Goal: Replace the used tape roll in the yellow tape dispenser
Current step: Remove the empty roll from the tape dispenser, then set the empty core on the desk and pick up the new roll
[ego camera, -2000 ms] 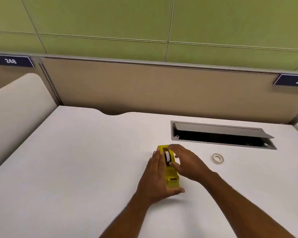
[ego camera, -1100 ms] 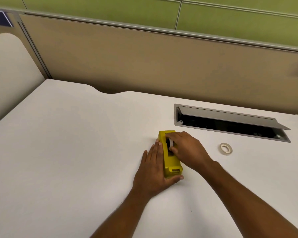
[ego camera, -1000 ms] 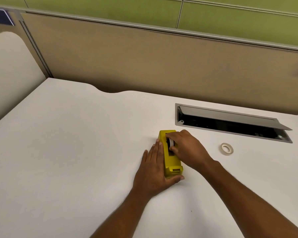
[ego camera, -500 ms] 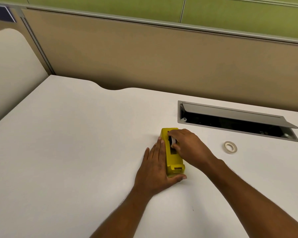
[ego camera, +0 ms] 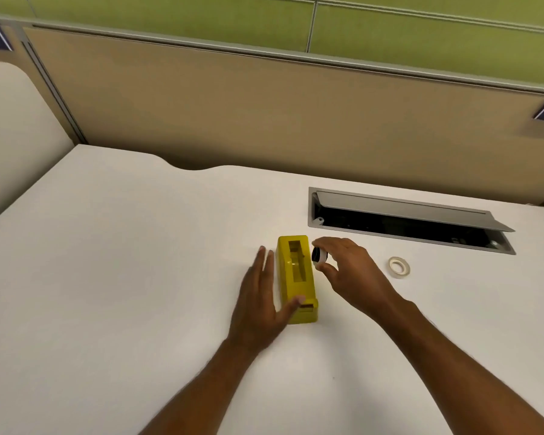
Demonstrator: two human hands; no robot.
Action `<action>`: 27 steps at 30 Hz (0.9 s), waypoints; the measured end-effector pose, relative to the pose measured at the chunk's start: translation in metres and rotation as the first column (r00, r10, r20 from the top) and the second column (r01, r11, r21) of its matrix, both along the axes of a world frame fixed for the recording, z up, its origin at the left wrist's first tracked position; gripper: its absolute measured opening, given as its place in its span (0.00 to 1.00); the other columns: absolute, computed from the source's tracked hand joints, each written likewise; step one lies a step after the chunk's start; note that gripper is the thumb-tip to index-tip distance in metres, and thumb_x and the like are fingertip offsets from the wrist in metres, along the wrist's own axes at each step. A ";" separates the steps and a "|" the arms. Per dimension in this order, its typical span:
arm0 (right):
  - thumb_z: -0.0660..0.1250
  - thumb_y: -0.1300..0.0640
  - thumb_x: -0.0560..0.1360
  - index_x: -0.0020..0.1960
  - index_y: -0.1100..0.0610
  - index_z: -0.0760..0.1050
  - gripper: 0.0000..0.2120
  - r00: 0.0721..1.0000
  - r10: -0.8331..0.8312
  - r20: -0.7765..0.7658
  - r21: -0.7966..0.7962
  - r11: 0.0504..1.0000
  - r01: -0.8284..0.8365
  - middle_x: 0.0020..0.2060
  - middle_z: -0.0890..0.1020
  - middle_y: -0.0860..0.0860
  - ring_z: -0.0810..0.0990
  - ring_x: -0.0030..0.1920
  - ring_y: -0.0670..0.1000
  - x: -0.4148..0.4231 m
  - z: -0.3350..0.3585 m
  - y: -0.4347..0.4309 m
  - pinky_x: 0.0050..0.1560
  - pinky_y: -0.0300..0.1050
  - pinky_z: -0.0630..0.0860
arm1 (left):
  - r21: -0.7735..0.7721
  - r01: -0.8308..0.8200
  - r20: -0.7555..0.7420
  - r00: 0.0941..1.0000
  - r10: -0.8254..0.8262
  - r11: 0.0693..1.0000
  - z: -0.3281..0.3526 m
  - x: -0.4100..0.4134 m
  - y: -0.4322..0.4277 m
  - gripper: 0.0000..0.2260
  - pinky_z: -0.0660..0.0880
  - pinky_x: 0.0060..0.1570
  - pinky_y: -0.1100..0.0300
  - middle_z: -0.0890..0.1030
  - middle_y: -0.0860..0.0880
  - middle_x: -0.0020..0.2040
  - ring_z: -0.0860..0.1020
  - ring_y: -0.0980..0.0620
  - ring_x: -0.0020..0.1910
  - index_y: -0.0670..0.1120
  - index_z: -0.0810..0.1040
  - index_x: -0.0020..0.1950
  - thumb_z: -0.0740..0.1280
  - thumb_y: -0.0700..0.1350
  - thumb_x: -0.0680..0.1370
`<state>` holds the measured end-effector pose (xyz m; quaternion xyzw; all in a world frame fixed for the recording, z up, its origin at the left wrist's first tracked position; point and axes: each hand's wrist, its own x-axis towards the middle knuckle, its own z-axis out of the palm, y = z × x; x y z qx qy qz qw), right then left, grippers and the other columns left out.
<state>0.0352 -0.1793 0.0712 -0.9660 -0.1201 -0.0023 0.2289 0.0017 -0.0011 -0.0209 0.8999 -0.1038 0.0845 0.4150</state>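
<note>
The yellow tape dispenser [ego camera: 296, 277] stands on the white desk [ego camera: 123, 293] with its roll slot showing bare. My left hand [ego camera: 261, 296] lies flat against the dispenser's left side, thumb across its front end. Just right of the dispenser, my right hand [ego camera: 349, 271] pinches the used tape roll [ego camera: 318, 255], a small white roll on a black core, lifted clear of the slot. A fresh tape roll [ego camera: 399, 267] lies flat on the desk further right.
An open cable tray [ego camera: 405, 221] with a raised grey lid is sunk into the desk behind the hands. A tan partition [ego camera: 264, 120] closes the back edge. A curved white divider [ego camera: 13, 136] stands at the left.
My right hand has pulled the used roll up and out of the dispenser to its right side. My left hand stayed against the dispenser.
</note>
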 end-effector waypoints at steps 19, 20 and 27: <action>0.71 0.56 0.73 0.66 0.51 0.71 0.23 0.995 -0.060 0.082 0.249 0.968 0.038 0.59 0.78 0.48 0.78 0.49 0.42 -0.028 0.050 -0.084 0.49 0.28 0.71 | -0.473 -0.111 -0.257 0.966 -0.017 0.874 0.101 0.007 -0.127 0.15 0.81 0.52 0.57 0.85 0.50 0.52 0.83 0.54 0.50 0.47 0.80 0.61 0.66 0.51 0.78; 0.71 0.57 0.73 0.65 0.50 0.71 0.23 0.994 -0.075 0.074 0.301 0.952 0.049 0.58 0.78 0.47 0.79 0.49 0.42 -0.028 0.052 -0.087 0.49 0.27 0.72 | -0.483 -0.121 -0.262 0.965 -0.011 0.867 0.102 0.007 -0.130 0.14 0.81 0.52 0.56 0.85 0.50 0.51 0.83 0.54 0.49 0.47 0.81 0.60 0.65 0.52 0.78; 0.72 0.58 0.72 0.49 0.46 0.76 0.11 0.987 -0.161 -0.002 0.514 0.847 0.139 0.45 0.81 0.43 0.81 0.46 0.40 -0.024 0.056 -0.102 0.43 0.29 0.76 | -0.525 -0.105 -0.226 0.974 -0.020 0.845 0.114 0.008 -0.147 0.13 0.80 0.52 0.58 0.85 0.52 0.46 0.83 0.55 0.47 0.47 0.83 0.54 0.62 0.51 0.80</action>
